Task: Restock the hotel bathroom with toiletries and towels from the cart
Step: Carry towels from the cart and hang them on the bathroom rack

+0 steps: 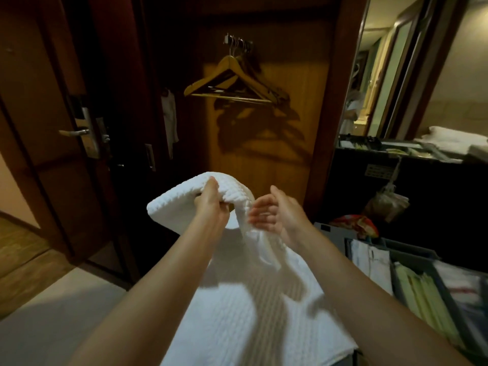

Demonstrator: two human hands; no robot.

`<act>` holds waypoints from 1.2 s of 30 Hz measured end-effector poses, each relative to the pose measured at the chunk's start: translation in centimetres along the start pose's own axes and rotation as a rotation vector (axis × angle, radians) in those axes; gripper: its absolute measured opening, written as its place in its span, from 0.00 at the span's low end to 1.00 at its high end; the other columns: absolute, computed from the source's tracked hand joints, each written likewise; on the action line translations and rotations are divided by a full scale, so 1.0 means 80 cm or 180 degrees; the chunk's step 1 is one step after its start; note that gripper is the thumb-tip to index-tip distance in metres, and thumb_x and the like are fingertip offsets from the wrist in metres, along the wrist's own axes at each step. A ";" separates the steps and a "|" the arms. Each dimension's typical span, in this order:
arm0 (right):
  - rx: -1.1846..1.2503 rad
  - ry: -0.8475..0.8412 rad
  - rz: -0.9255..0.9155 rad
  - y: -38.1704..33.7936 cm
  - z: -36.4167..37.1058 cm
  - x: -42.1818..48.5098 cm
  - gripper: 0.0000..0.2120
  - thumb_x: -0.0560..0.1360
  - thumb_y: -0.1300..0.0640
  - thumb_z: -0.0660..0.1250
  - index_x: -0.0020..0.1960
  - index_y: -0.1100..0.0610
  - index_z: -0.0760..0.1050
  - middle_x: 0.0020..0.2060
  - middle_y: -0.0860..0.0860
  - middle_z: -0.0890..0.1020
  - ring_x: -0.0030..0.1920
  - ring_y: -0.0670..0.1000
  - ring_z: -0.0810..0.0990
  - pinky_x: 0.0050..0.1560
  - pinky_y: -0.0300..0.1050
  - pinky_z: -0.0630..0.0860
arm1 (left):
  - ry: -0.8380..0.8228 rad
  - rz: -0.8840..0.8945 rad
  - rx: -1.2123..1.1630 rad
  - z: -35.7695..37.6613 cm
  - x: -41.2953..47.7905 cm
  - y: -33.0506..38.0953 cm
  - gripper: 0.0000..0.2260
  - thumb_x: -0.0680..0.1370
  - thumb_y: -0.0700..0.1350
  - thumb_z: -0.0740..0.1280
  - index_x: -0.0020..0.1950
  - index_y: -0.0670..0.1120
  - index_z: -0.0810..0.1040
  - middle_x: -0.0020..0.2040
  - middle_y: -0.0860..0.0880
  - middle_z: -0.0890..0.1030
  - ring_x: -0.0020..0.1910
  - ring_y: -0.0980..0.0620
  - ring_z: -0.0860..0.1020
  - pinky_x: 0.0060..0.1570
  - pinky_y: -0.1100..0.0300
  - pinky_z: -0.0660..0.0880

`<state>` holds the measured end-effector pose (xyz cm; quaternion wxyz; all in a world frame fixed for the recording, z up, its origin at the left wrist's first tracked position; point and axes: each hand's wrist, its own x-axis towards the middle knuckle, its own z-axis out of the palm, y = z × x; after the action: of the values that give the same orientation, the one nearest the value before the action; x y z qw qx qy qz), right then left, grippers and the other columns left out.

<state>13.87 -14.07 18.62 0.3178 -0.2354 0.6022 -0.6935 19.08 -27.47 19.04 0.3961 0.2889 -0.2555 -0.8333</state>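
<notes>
Two bare arms, left hand (211, 204) gripping white towel (237, 299), right hand (274, 212) beside it

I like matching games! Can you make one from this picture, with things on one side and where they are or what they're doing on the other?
Things:
1. wooden hangers
2. white towel
3. right hand
4. door handle

Places or states:
A. open, beside the towel
B. on the dark door at the far left
C. hanging on a hook on the wooden wall
D. gripped at its top fold by the left hand

Pairs: 1-C, 2-D, 3-A, 4-B
</notes>
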 end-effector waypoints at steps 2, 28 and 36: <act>-0.0308 -0.0550 0.0717 0.009 0.003 -0.006 0.34 0.79 0.38 0.47 0.45 0.65 0.78 0.40 0.61 0.83 0.42 0.58 0.83 0.45 0.48 0.81 | -0.0043 0.0013 -0.0122 0.003 -0.003 -0.005 0.18 0.79 0.43 0.63 0.65 0.34 0.68 0.53 0.41 0.79 0.46 0.46 0.81 0.36 0.59 0.80; 0.2501 -0.0046 0.0383 -0.006 0.039 0.021 0.24 0.80 0.48 0.58 0.71 0.60 0.62 0.64 0.61 0.73 0.61 0.60 0.75 0.55 0.53 0.75 | -0.0444 0.0013 0.0825 -0.071 -0.057 0.011 0.06 0.77 0.48 0.63 0.51 0.49 0.75 0.55 0.49 0.78 0.58 0.52 0.74 0.68 0.49 0.61; 0.2688 -0.0538 0.0381 -0.028 0.003 -0.012 0.25 0.78 0.48 0.61 0.71 0.55 0.62 0.63 0.60 0.74 0.62 0.61 0.75 0.56 0.57 0.76 | -0.0216 0.0090 0.0491 -0.066 -0.109 -0.007 0.26 0.76 0.63 0.56 0.68 0.50 0.68 0.62 0.45 0.78 0.61 0.47 0.75 0.70 0.41 0.55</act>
<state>14.34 -13.36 20.88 0.4741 -0.1053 0.2502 -0.8376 26.96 -21.18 17.40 0.3755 0.2864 -0.3363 -0.8148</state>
